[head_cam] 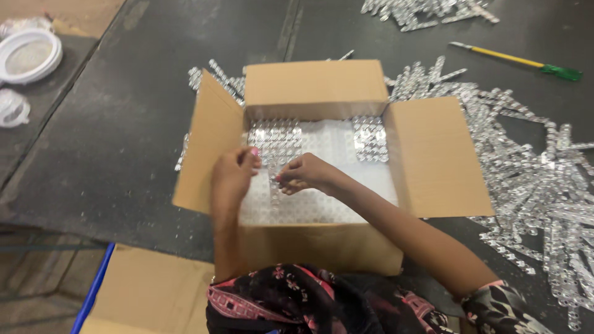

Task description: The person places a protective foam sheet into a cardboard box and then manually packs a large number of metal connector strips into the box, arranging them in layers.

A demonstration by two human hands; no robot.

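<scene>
Table, dark, bears an open box lined with clear strips; more strips lie heaped right. Inside the box, left hand and right hand, fingers pinched, hold one strip between them.

We see a dark grey table with a rough, speckled top; on it, in the middle, stands an open cardboard box, its flaps spread outward; to the right lies a broad heap of clear plastic strips, and a smaller heap sits at the far edge; a yellow tool with a green handle lies near the far right; white round lids rest at the far left.
</scene>
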